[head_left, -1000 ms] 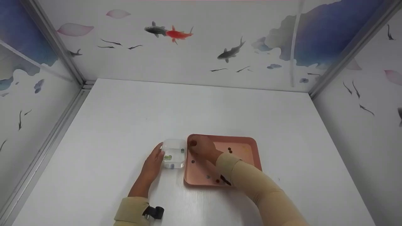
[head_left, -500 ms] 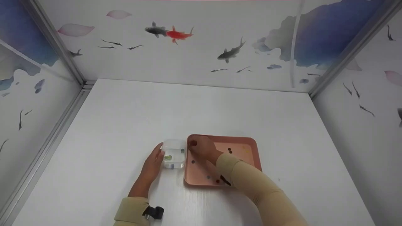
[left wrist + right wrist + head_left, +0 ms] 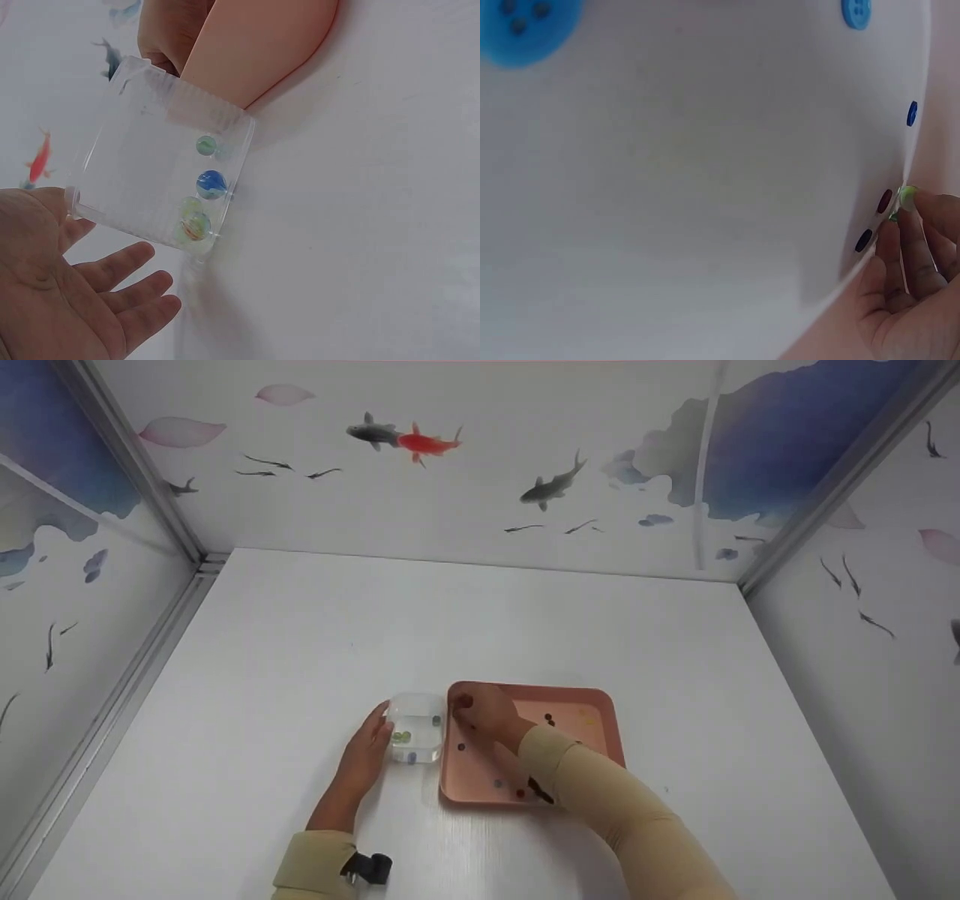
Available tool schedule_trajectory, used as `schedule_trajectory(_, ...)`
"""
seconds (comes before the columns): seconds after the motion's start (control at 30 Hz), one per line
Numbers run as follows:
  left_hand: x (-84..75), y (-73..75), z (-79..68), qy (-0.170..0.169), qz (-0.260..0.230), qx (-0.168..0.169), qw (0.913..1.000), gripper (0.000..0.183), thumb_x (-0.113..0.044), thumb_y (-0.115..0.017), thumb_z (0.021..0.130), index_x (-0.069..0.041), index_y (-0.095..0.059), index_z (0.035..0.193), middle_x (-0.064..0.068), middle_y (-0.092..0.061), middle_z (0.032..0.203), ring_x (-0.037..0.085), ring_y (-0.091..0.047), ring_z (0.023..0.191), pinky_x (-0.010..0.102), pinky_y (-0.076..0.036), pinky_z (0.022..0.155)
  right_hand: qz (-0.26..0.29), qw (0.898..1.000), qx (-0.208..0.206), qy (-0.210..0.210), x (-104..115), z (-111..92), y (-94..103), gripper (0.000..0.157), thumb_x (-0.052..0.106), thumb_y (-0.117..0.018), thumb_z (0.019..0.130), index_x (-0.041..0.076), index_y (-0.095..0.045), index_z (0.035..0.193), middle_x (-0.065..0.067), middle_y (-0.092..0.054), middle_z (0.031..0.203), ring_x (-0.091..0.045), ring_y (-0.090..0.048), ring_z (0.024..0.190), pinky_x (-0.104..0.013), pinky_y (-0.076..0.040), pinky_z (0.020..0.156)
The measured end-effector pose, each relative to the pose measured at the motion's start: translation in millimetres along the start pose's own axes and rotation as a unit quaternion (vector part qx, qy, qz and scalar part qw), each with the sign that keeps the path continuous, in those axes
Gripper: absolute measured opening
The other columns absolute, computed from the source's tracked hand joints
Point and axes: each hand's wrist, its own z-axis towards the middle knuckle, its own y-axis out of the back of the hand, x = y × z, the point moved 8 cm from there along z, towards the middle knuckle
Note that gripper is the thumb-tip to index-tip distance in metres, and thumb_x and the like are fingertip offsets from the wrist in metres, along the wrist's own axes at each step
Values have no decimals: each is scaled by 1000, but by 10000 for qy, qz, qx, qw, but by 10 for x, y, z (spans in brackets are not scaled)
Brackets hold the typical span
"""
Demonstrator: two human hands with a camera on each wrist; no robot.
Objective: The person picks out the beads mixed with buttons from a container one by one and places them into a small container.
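A clear plastic box (image 3: 417,703) with several glass marbles stands left of a pink tray (image 3: 444,780). A blue marble (image 3: 211,184), a green marble (image 3: 206,145) and yellow-green ones (image 3: 195,226) show through its wall. My left hand (image 3: 367,750) rests against the box's left side, fingers loosely extended, thumb near the rim. My right hand (image 3: 487,712) reaches into the tray's far left corner. In the right wrist view its thumb and fingertips pinch a small bright green marble (image 3: 908,197) at the tray wall, beside a dark red button (image 3: 885,201) and a black button (image 3: 864,241).
More buttons lie in the tray: a dark one (image 3: 461,747) at left, a red one (image 3: 520,793) near the front, dark ones (image 3: 548,717) and yellow ones (image 3: 585,717) on the right. Light blue buttons (image 3: 856,12) show up close. A painted back wall (image 3: 480,510) bounds the white table (image 3: 300,645).
My right hand has shifted very slightly to the right in the tray's corner. The left hand and the box have stayed in place.
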Motion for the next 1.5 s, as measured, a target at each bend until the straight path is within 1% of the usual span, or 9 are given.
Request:
schedule_trajectory(0.17,-5,3,0,-33,16,-1,10000,53,-33,-33,106,-10,-25,153,21,-42,147,42,-33,138,60,-23,113,121,9999,43,-22,-18,-3,37,27,7,-61,92,19,-68,116,3,-66,112,-14,-58,102,-33,-51,92)
schedule_trajectory(0.27,-3,-2,-2,-9,-14,29,10000,53,-33,-34,106,-11,-24,153,21,-41,148,42,-32,139,60,-23,113,120,9999,36,-39,-32,-9,66,28,7,-62,92,19,-68,116,2,-66,113,-16,-60,105,-35,-52,90)
schedule_trajectory(0.43,10,-9,-3,56,-12,56,10000,52,-32,-33,106,-14,-23,154,19,-39,149,42,-30,140,59,-23,113,227,9996,-146,20,-38,-36,125,22,9,-62,92,15,-69,112,-2,-67,107,-20,-62,99,-36,-53,83)
schedule_trajectory(0.67,13,-7,-4,56,7,41,10000,52,-31,-33,106,-13,-23,154,20,-39,149,42,-30,140,59,-23,113,453,9984,-281,168,-21,-59,173,21,4,-60,92,14,-70,108,-3,-68,103,-19,-62,97,-36,-54,80)
schedule_trajectory(0.8,11,-6,-7,54,25,24,10000,52,-31,-33,106,-12,-24,154,21,-40,148,42,-32,139,60,-24,112,467,9983,-343,88,-16,-72,208,21,4,-60,92,13,-70,108,-2,-68,104,-19,-61,97,-35,-53,80)
schedule_trajectory(1.0,3,-3,-6,65,24,2,10000,52,-31,-33,106,-13,-24,154,20,-42,148,42,-33,138,60,-24,113,842,9954,-359,-271,-44,-70,243,15,13,-67,91,16,-69,105,1,-66,102,-18,-58,93,-32,-54,78)
schedule_trajectory(1.13,2,-4,-4,79,23,-4,10000,52,-31,-33,106,-13,-24,154,20,-42,147,42,-33,138,59,-23,113,980,9939,-434,-274,-53,-73,281,15,16,-66,92,17,-69,107,1,-66,102,-17,-58,94,-32,-53,78)
schedule_trajectory(1.4,-3,-22,-12,9,-108,147,9998,62,-45,-31,104,-13,-20,155,21,-39,149,42,-31,139,59,-23,113,1241,9899,-687,-8,-5,-84,381,20,6,-64,92,5,-67,112,-9,-68,103,-26,-62,101,-36,-54,82)
schedule_trajectory(1.5,-4,-24,-8,-3,-161,125,9998,57,-39,-32,105,-12,-21,154,21,-40,148,42,-32,139,59,-23,113,1328,9884,-736,66,9,-88,399,22,5,-63,92,2,-66,114,-10,-68,103,-27,-62,102,-36,-55,82)
